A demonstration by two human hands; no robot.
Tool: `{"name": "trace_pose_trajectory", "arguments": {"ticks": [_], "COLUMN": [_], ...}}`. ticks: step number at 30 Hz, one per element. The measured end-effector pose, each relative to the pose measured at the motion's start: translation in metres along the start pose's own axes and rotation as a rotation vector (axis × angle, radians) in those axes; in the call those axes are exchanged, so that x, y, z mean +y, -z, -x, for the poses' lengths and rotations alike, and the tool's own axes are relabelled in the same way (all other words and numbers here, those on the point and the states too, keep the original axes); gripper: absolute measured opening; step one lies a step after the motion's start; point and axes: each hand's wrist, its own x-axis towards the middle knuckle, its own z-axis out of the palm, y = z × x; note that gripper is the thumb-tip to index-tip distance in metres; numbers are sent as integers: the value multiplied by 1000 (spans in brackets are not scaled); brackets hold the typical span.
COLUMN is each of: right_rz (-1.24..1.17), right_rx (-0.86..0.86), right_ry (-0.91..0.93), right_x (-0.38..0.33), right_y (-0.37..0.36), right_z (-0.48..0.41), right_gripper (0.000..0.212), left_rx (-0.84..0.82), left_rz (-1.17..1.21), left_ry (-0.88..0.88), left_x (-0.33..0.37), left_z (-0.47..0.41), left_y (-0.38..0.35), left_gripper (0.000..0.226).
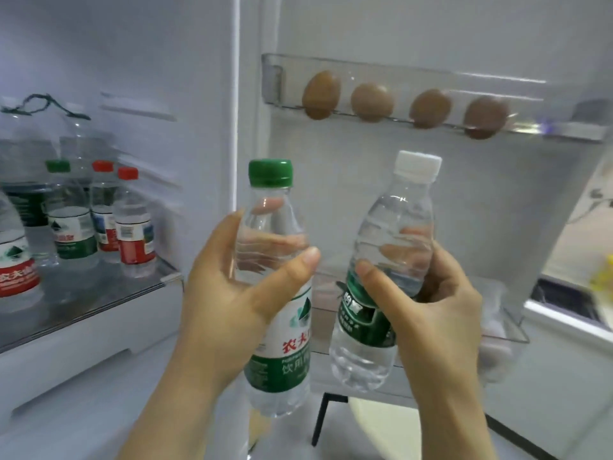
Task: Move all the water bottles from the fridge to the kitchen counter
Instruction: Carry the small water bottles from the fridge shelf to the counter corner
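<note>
My left hand (229,293) grips a green-capped water bottle (282,353) with a white and green label, held upright in front of the open fridge door. My right hand (431,307) grips a white-capped water bottle (391,227) with a dark green label, tilted slightly left. Both bottles are in the air, side by side. On the fridge shelf (99,303) at the left stand several more bottles: a green-capped one (69,224), two red-capped ones (134,224), a large one with a red label (13,260) and bigger ones behind.
The fridge door shelf (431,127) at the upper right holds several brown eggs (371,102). A lower door shelf (507,327) sits behind my right hand. A counter edge (564,310) shows at the far right. A black table leg (320,419) stands below.
</note>
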Motion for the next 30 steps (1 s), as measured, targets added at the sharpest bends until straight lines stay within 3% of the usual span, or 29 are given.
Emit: {"name": "trace_pose_trajectory", "arguments": {"ticks": [10, 18, 30], "right_rz": [153, 326, 672], "right_rx": [230, 499, 1029], "right_ry": [35, 10, 85], "right_x": [-25, -36, -85], "right_y": [164, 266, 336], "right_z": [6, 31, 83], "right_gripper": [34, 34, 30], "left_rx": [-233, -565, -1072], "left_rz": [159, 338, 640], "left_ry": [-3, 103, 41], "left_x": [29, 47, 79], "left_z": [48, 80, 124], "left_y": [-154, -260, -378], "left_gripper": [43, 59, 59]}}
